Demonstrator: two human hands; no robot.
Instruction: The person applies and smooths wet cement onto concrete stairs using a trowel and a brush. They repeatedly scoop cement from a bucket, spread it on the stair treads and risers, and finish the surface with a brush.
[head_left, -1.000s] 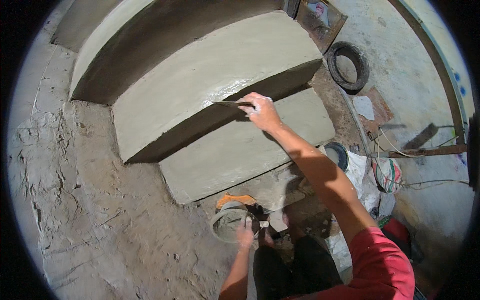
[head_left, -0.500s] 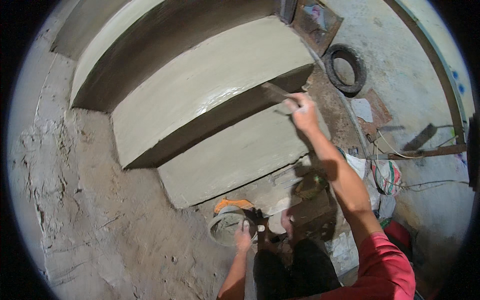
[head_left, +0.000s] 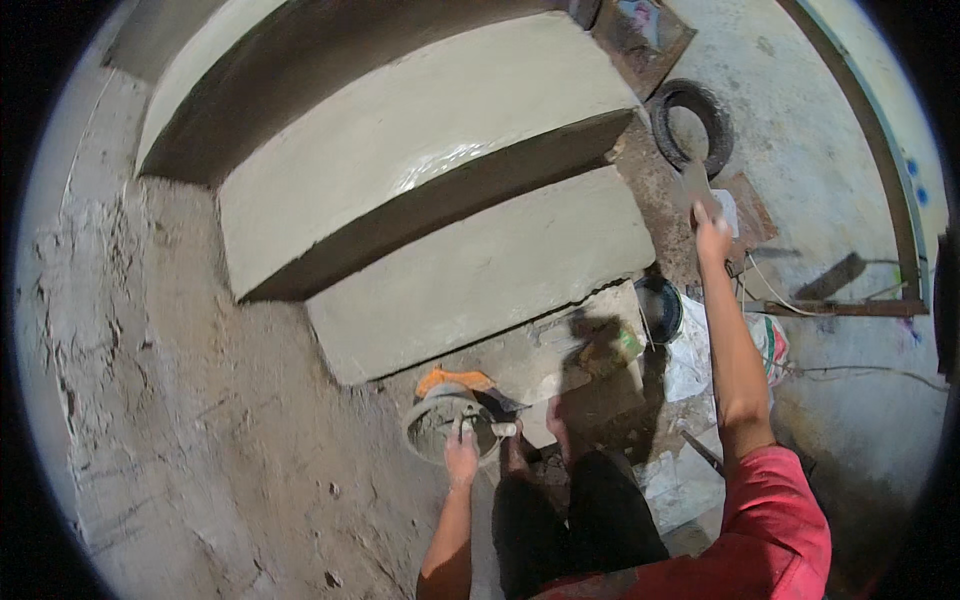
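My left hand [head_left: 461, 458] is closed on the near rim of a grey bucket [head_left: 411, 432] that holds wet grey cement mix. Beside that hand sticks out a short pale cylindrical piece [head_left: 505, 429], whose kind I cannot make out. My right hand [head_left: 712, 238], arm stretched out to the right, grips a trowel [head_left: 697, 185]; its blurred blade points away from me, over the floor near a black tyre [head_left: 722, 125]. To the left of the trowel are smooth, freshly coated grey steps [head_left: 480, 270], the upper one shining wet.
An orange piece [head_left: 455, 379] lies behind the bucket. Right of my legs stand a dark bucket [head_left: 658, 308] and white sacks [head_left: 690, 350]. A rough plastered wall [head_left: 200, 420] runs along the left. A framed panel [head_left: 645, 45] leans at the far right, and a thin cable [head_left: 775, 290] crosses the right side.
My right hand has swung the trowel rightward, off the edge of the step to the floor by the tyre. My left hand stays on the bucket. The view has shifted slightly.
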